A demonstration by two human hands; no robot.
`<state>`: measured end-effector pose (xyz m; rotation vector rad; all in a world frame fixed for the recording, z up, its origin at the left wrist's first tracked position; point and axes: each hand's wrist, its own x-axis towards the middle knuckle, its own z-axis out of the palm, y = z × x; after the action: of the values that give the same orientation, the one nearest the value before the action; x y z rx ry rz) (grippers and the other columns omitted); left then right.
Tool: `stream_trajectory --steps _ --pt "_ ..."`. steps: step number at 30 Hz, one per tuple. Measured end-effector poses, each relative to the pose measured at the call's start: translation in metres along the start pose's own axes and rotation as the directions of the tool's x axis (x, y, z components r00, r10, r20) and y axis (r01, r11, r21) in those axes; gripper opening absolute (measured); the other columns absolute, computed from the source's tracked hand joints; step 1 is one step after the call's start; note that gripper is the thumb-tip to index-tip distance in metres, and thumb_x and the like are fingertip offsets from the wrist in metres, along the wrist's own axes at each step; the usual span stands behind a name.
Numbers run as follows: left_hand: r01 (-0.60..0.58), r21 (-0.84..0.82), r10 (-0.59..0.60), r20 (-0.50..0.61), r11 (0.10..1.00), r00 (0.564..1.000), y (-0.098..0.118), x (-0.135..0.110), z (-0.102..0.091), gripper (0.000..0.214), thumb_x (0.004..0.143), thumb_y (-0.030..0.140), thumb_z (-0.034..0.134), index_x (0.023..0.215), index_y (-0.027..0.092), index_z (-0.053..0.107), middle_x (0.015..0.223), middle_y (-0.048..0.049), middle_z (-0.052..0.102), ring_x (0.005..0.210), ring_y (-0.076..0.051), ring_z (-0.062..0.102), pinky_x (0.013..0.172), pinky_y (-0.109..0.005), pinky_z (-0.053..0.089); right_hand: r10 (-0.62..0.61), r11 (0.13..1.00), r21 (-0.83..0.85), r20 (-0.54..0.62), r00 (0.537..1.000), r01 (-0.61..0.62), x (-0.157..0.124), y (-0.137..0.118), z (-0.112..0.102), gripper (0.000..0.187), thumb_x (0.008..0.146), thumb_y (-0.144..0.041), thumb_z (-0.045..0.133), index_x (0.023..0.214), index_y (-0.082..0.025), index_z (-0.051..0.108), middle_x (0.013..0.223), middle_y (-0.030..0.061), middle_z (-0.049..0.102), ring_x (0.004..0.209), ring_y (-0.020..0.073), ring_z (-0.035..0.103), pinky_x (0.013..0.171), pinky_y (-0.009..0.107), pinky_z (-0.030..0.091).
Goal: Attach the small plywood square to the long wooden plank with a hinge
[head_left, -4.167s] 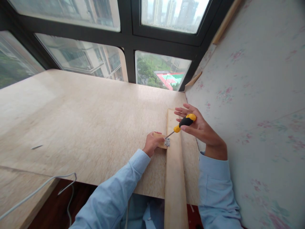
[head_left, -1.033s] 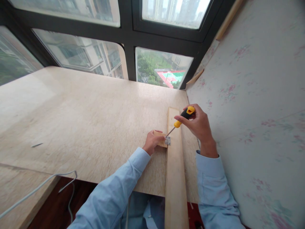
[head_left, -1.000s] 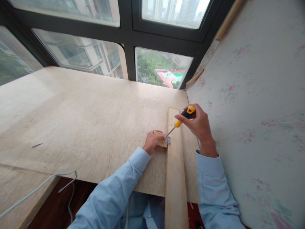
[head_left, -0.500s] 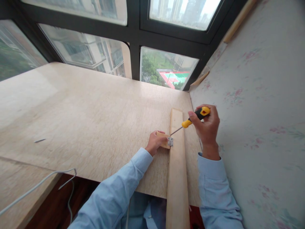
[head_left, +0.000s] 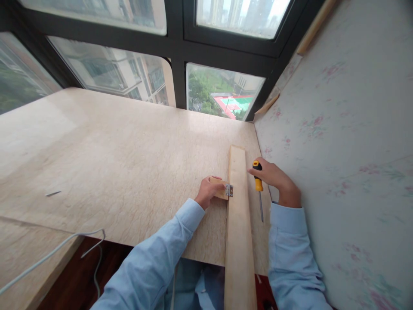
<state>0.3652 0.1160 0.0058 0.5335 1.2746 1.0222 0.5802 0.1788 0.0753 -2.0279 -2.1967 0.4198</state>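
My left hand is closed on a small wooden block, which butts against the left edge of a long wooden plank. A metal hinge spans the joint between block and plank. To the right of the plank, my right hand grips a yellow and black screwdriver by its handle. The shaft points downward, with the tip apart from the hinge. Details of the screws in the hinge are too small to make out.
The plank lies on a marbled sill and juts past its front edge. A floral-papered wall stands close on the right. A thin metal piece lies at the left, and a white cable crosses the front left.
The screwdriver has come away from the hinge to the right and swung from slanting across the plank to pointing down. My left hand still holds the block in place.
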Motion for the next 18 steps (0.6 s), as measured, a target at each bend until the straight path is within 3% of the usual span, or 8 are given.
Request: stream_trajectory --steps 4,11,18 --pt "-0.025 0.006 0.025 -0.008 1.0 1.0 -0.002 0.003 0.0 0.031 0.055 0.004 0.079 0.079 0.014 0.063 0.066 0.0003 0.065 0.057 -0.014 0.061 0.054 -0.024 0.048 0.059 0.992 -0.121 0.169 0.984 -0.038 0.012 0.009 0.014 0.024 0.084 -0.042 0.065 0.089 -0.02 0.058 0.076 0.0051 0.067 0.066 0.018 0.058 0.056 0.025 0.034" --pt "-0.079 0.007 0.08 -0.058 0.997 0.995 -0.007 0.005 0.005 0.032 0.052 0.007 0.082 0.075 0.016 0.06 0.062 0.0029 0.063 0.057 -0.015 0.062 0.053 -0.025 0.048 0.077 0.986 -0.162 0.234 0.969 -0.039 0.024 0.014 0.03 0.028 0.084 -0.043 0.064 0.093 -0.016 0.062 0.092 0.0106 0.072 0.076 0.0196 0.062 0.059 0.025 0.035" --pt "-0.047 0.018 0.048 -0.099 0.999 0.994 -0.006 0.006 0.009 0.029 0.053 0.003 0.078 0.071 0.016 0.059 0.062 0.0028 0.062 0.057 -0.014 0.061 0.052 -0.024 0.048 0.065 0.987 -0.157 0.264 0.962 -0.023 0.029 0.019 0.036 0.03 0.084 -0.045 0.064 0.093 -0.017 0.061 0.092 0.0082 0.071 0.079 0.0187 0.062 0.061 0.024 0.038"
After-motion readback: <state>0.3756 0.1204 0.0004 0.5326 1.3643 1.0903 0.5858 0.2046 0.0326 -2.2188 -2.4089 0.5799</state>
